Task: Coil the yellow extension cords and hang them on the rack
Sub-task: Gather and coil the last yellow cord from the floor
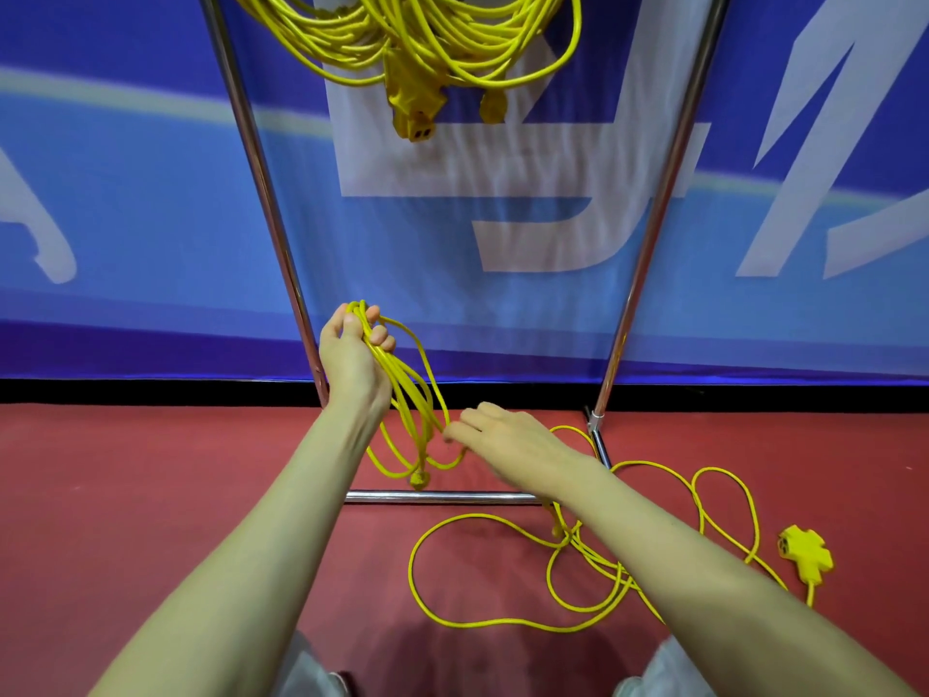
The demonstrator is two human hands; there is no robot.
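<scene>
My left hand [354, 352] grips the top of several loops of a yellow extension cord [409, 410], which hang down with the plug [419, 478] at the bottom. My right hand [507, 440] is lower and to the right, its fingertips pinching the cord where it leaves the loops. The loose remainder of the cord [502, 570] lies in curls on the red floor and ends in a yellow multi-outlet head [804, 550] at the right. Coiled yellow cords [402, 37] hang from the top of the metal rack [261, 193].
The rack's two chrome uprights slope inward and its base bar [442, 497] lies on the red floor just under my hands. A blue banner with white lettering [151, 218] stands behind the rack. My knees [311, 666] show at the bottom edge.
</scene>
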